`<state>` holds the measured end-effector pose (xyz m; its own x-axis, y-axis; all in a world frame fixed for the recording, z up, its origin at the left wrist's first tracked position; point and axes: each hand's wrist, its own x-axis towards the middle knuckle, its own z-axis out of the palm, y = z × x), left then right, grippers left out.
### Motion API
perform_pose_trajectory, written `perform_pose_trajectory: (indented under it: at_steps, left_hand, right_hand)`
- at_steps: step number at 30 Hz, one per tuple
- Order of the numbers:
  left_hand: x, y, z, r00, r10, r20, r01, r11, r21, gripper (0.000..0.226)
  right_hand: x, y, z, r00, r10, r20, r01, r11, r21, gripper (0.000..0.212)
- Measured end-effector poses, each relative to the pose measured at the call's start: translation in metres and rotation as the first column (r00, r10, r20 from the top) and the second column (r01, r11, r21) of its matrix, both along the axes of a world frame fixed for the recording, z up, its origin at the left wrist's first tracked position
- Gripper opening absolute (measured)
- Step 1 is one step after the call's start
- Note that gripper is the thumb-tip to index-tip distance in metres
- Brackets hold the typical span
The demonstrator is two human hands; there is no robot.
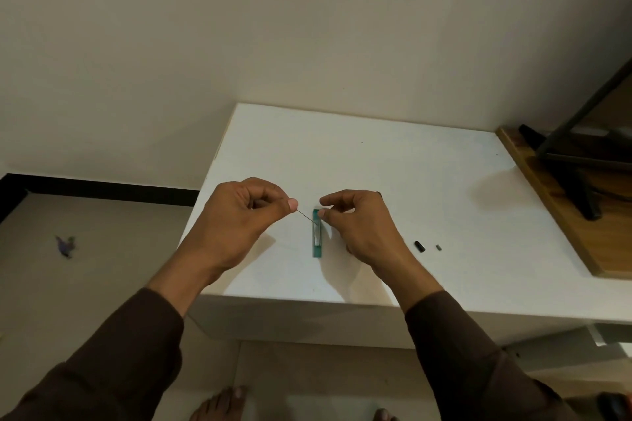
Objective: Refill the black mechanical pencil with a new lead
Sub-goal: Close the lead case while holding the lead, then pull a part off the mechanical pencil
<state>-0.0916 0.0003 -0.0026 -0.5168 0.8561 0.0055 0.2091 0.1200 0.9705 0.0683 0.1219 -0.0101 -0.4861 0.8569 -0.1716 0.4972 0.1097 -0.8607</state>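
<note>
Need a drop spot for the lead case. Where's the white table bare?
Bare: the far half of the white table, between the wall and both hands; also right of the small grey piece, up to the wooden board. Crowded: the front centre, with left hand, right hand, green lead case, black cap.

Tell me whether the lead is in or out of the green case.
Partly out. The thin lead runs from the left hand pinch down into the top of the green lead case, steadied by the right hand.
</note>
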Motion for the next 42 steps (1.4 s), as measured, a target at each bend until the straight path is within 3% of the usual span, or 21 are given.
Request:
perform_pose_trajectory:
  at_steps: [3,7,10,14,19,23,29,35,42]
  left_hand:
    - [0.001,0.001,0.001,1.0,-0.01,-0.002,0.01,1.0,-0.009,0.013]
    - [0.004,0.004,0.005,0.995,-0.051,-0.086,0.049,0.998,-0.029,0.017]
    - [0.01,0.007,0.007,0.986,-0.069,-0.15,0.065,0.997,-0.033,0.017]
    - [0.018,0.011,0.011,0.985,-0.08,-0.156,0.077,0.997,-0.024,0.018]
    - [0.043,0.028,0.011,0.988,0.055,-0.145,-0.053,0.998,0.021,0.022]
    - [0.081,0.048,0.001,0.955,0.026,-0.294,-0.038,0.999,-0.036,0.024]
    - [0.123,0.08,-0.013,0.923,0.017,-0.384,-0.08,0.986,-0.148,0.032]
    - [0.145,0.098,-0.028,0.809,0.081,-0.582,-0.211,0.964,-0.159,0.042]
    - [0.14,0.094,-0.022,0.902,0.104,-0.42,-0.177,0.974,-0.141,0.029]
  right_hand:
    - [0.008,-0.005,0.012,1.0,0.013,-0.006,-0.013,0.996,0.087,0.022]
    - [0.021,-0.018,0.03,0.979,0.201,-0.042,-0.193,0.97,0.149,0.021]
    - [0.025,-0.021,0.034,0.97,0.243,-0.025,-0.235,0.957,0.172,0.019]
    - [0.031,-0.019,0.038,0.974,0.214,-0.076,-0.202,0.97,0.135,0.014]
    - [0.063,-0.001,0.045,0.979,0.063,-0.194,-0.051,0.997,0.064,0.023]
    - [0.089,0.011,0.045,0.948,-0.098,-0.302,0.088,0.995,-0.046,0.028]
    - [0.114,0.028,0.043,0.926,-0.212,-0.311,0.21,0.977,-0.038,0.021]
    - [0.125,0.034,0.038,0.917,-0.249,-0.31,0.254,0.967,-0.026,0.013]
    - [0.124,0.031,0.037,0.9,-0.256,-0.354,0.263,0.964,-0.031,0.01]
